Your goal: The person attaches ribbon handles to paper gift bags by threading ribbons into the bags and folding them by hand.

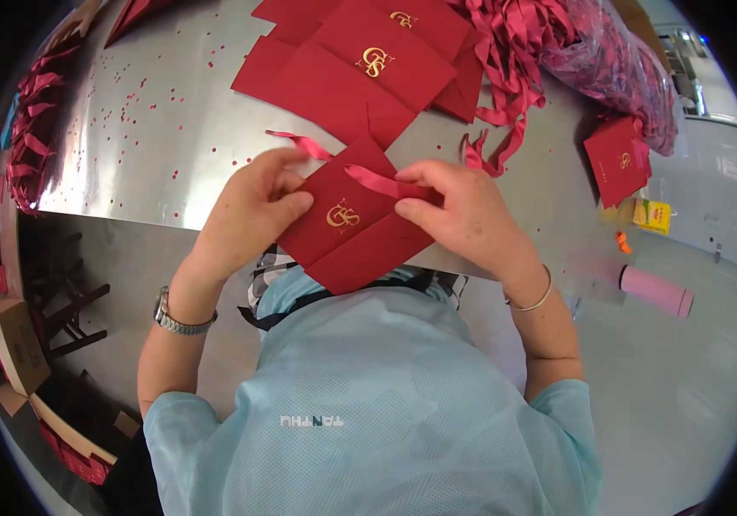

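Note:
A dark red folded paper piece (334,245) with a gold logo lies tilted across the table's front edge, between my two hands. My left hand (261,202) grips its left side, thumb on top and fingers curled behind. Fingers and thumb of my right hand (454,206) are pinched on the end of a pink ribbon (377,181), which crosses the upper part of the paper. Another ribbon end (300,143) sticks out beyond its upper left edge. Just behind it, a stack of similar red pieces (334,77) with gold logos rests on the table.
Loose pink ribbons (506,69) and a plastic bag (618,77) lie at the back right. More red pieces (616,163), a yellow packet (652,216) and a pink bottle (657,291) are at right. Ribbons (35,146) hang at the left; small red dots scatter the metal table (153,181).

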The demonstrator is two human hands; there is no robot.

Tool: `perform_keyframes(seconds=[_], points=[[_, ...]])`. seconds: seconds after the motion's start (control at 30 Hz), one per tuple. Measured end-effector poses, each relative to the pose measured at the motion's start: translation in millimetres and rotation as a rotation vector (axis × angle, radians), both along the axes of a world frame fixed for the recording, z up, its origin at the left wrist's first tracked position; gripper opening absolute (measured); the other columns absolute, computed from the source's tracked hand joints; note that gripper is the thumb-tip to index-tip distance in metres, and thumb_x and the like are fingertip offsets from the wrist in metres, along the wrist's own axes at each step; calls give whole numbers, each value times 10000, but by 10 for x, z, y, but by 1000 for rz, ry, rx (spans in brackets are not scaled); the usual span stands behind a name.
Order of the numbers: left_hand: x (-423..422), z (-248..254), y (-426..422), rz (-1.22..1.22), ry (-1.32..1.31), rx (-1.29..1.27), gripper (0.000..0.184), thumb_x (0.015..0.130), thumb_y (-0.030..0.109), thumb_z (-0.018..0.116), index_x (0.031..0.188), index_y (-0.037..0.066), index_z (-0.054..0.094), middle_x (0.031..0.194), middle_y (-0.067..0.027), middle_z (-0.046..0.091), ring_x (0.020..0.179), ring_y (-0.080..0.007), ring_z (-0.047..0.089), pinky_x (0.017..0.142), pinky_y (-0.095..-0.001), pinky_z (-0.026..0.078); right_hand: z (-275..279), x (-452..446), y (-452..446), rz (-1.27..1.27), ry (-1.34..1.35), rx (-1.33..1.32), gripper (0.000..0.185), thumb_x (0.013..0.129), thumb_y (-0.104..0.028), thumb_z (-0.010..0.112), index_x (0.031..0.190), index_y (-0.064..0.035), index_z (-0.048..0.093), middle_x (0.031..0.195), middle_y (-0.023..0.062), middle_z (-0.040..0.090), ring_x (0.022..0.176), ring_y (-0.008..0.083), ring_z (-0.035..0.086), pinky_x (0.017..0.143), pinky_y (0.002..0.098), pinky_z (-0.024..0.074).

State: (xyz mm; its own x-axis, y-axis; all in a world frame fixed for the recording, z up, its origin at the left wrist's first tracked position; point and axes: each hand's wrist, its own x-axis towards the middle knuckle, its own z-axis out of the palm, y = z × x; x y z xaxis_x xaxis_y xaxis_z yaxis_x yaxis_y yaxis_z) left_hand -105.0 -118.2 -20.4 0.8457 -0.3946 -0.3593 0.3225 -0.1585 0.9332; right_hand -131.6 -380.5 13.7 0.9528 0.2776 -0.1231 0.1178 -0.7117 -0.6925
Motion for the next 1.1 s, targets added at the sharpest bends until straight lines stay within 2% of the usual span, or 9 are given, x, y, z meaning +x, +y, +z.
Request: perform_keyframes(seconds=[0.27,0.37,0.47,0.53,0.73,0.87,0.97,1.03,1.1], points=[[-115,143,-32,-173,-405,352,307,860,-44,580,1163,-12,613,938,-179,691,851,-245,687,762,-310,535,142,-88,-790,160,32,-187,311,742,-98,732,1034,-17,660,836,118,669,746,248,642,715,327,495],[-86,140,-23,-153,-261,298,318,864,-45,575,1179,-15,607,923,-166,700,823,-226,687,748,-312,536,255,-227,-1034,52,122,-217,292,755,-40,711,1041,-7,666,815,81,663,717,195,623,698,301,481],[-57,101,-36,-132,-195,249,333,863,-49,575,1193,-11,607,927,-150,706,819,-206,683,756,-308,533,261,-346,-1200,-73,205,1,324,769,2,680,1092,3,655,836,58,667,704,152,607,677,276,477],[-30,69,-68,-119,-216,255,320,857,-50,575,1173,-14,612,923,-141,708,822,-197,680,755,-306,530,307,-414,-1205,-284,307,415,393,794,-47,696,1176,19,633,811,57,666,741,113,613,649,294,493],[128,132,-178,-157,-160,272,249,829,-31,585,1075,-22,626,906,-137,706,839,-181,675,741,-298,520,416,-613,-842,-33,-33,1061,510,707,-44,792,1170,84,622,872,122,676,673,193,627,587,297,479],[159,86,-241,-250,-161,229,262,812,-27,591,1070,-15,632,806,-110,657,727,-182,614,691,-308,495,467,-484,-772,344,89,1031,336,681,-135,825,947,39,714,911,140,641,702,217,601,596,294,445],[142,27,-218,-289,-139,191,323,804,-43,578,1122,-14,626,727,-80,577,663,-177,532,662,-317,472,484,-332,-371,396,-145,906,198,721,-111,790,876,-17,711,890,129,636,727,217,589,623,300,447],[137,53,-188,-358,-190,106,355,808,-50,574,1158,-13,616,744,-84,579,693,-160,542,670,-309,469,507,-246,-50,244,-457,486,85,773,-83,747,831,-56,691,898,135,632,712,238,580,636,318,457],[132,110,-168,-374,-169,131,365,804,-59,572,1163,-15,615,768,-81,588,717,-154,549,684,-300,474,342,-217,169,215,-276,459,78,823,-64,701,812,-30,631,820,110,633,711,246,605,648,333,484]])
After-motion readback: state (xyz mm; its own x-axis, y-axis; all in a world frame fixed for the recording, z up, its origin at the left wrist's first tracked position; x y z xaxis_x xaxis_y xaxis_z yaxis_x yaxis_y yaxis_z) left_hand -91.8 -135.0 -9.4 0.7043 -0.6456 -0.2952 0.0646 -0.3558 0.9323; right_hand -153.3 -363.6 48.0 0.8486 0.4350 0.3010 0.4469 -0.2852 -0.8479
